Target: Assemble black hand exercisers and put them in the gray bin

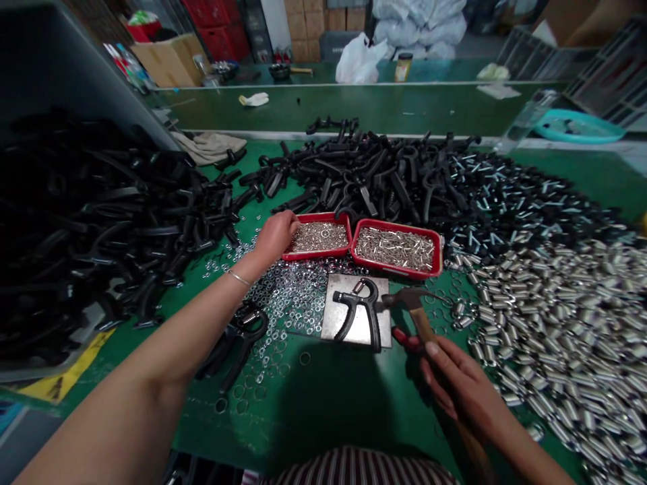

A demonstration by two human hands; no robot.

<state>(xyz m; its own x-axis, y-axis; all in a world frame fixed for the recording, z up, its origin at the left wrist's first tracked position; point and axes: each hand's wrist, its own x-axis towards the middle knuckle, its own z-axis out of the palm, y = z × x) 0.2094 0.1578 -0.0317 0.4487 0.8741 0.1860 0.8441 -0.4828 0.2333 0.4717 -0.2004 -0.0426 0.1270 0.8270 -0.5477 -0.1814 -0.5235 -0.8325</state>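
Observation:
My left hand (276,236) reaches to the left end of a red tray (318,255) of tiny metal pieces. Its fingers are curled together at the tray's edge, and whatever they pinch is hidden. In my right hand (457,377) is the wooden handle of a claw hammer (422,316), its head resting near the right edge of a metal plate (331,323). On that plate lies a black hand gripper (377,323) with a spring across its top. A second red tray (397,273), full of small metal pins, sits beside the first.
Loose nuts (288,296) and rings are scattered left of the plate. A heap of metal springs (561,323) covers the right side. Black plastic handles (374,175) pile up behind the trays, and more (141,222) spill from a bin at left.

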